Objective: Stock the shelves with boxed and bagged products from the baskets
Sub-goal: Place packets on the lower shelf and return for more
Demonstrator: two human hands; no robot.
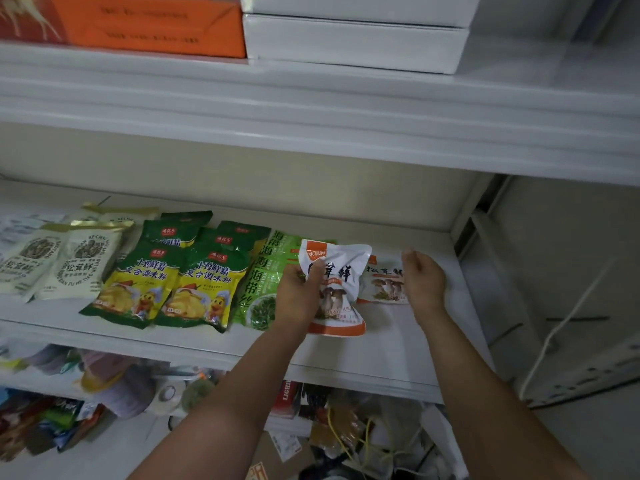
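From the head camera, the left hand [298,289] has its thumb across the front and its fingers behind a glossy white-and-orange plastic pouch printed with mushrooms [337,289]. It holds the pouch raised and tilted just above the white painted metal shelf [415,344]; the film buckles under the thumb, so the pouch looks soft and only loosely filled. The pinch at mid-height probably lets the bottom seal drop first onto the board.

The right hand [423,279] sits at the right edge of a second matching mushroom pouch [382,282], which lies flat on the shelf and is partly covered by the raised one. The fingers are bent, but whether they nip the edge or only rest there cannot be told; the hand seems to be steadying or squaring that pouch so the next can overlap it.

To the left the goods lie in shingled rows, label up, likely so each front can be read. A pale green crinkly kelp bag [263,282] touches the held pouch; next come green-and-yellow foil seasoning bags with a cartoon chick [204,289], then cream matte pouches with gold top seals [83,261]. Above, on the upper shelf, an orange cardboard carton [156,26] stands beside stacked flat white boxes [353,39]. No basket is in view.
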